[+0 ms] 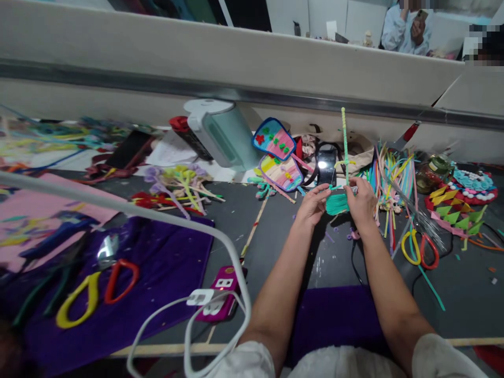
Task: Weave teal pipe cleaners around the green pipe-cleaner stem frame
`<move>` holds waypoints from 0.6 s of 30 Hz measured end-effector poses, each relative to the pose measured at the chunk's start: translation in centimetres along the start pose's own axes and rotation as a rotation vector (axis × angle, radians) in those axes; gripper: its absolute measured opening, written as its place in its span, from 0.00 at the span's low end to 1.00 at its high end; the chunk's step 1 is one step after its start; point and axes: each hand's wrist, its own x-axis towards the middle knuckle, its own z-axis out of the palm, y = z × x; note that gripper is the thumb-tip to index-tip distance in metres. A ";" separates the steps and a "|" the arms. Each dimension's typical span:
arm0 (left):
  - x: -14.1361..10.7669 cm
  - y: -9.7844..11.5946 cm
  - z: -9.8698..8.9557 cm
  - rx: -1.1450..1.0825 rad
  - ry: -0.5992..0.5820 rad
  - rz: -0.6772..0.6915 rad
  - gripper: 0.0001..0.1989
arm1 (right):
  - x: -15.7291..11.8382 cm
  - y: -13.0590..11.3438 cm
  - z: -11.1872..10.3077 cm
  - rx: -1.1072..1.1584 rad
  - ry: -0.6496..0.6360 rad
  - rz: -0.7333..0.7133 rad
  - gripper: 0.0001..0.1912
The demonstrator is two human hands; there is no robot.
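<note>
Near the centre right, a teal fan-shaped piece of pipe cleaners (337,202) lies between my two hands, with a tall green and yellow twisted stem (345,137) standing up behind it. My left hand (313,206) has its thumb and fingers pinched on the left end of the teal piece. My right hand (362,202) is closed at the other side, its thumb and fingertips on the teal piece close to the stem's base. A small yellow piece (344,164) crosses the stem above my fingers. The fingertips' exact hold is small in view.
Yellow and red scissors (420,249) and a bundle of pipe cleaners (396,181) are at the right. A magenta power strip (222,294), looping white cable (220,231), purple cloth (157,268) and pliers (59,273) lie left. A person (405,31) appears beyond the partition.
</note>
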 end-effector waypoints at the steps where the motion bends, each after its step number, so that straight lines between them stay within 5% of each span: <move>1: 0.0 0.0 0.0 0.001 0.004 0.003 0.20 | 0.0 -0.1 -0.1 0.018 -0.012 -0.019 0.09; 12: -0.2 -0.6 0.4 0.072 -0.019 0.101 0.18 | 0.0 -1.0 -0.2 0.053 -0.072 -0.087 0.11; 18: -0.1 -2.1 0.7 0.339 0.008 0.429 0.13 | 0.0 -1.1 -0.4 -0.048 -0.055 -0.176 0.11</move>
